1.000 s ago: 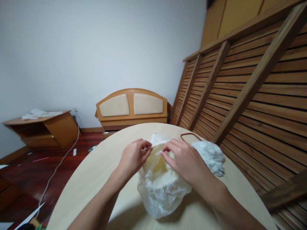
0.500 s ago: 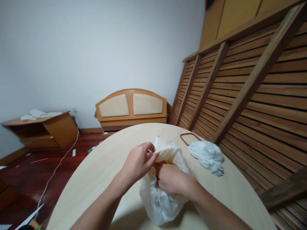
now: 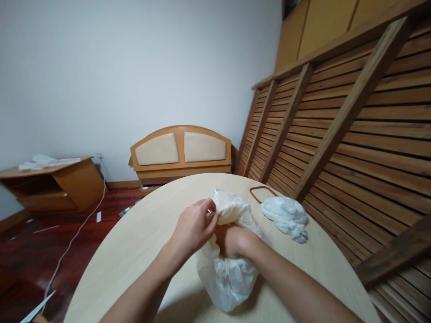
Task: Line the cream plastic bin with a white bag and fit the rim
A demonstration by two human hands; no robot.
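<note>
A white plastic bag [image 3: 229,273] sits on the round pale wooden table [image 3: 141,242]. My left hand [image 3: 193,226] pinches the bag's rim at its left side, fingers closed on the plastic. Reaching down into the bag's mouth, my right hand [image 3: 232,240] has its fingers hidden inside, with only the wrist and the back of the hand showing. The bag bulges around that hand.
A second crumpled white bag [image 3: 286,215] lies to the right on the table, with a brown rubber band [image 3: 261,193] just behind it. A slatted wooden bed frame [image 3: 336,134] leans at the right. A headboard [image 3: 180,150] and a low cabinet [image 3: 57,181] stand by the wall.
My right hand has gone from the bag's rim down into the bag, deeper now than half a second ago. The left hand keeps its pinch on the rim.
</note>
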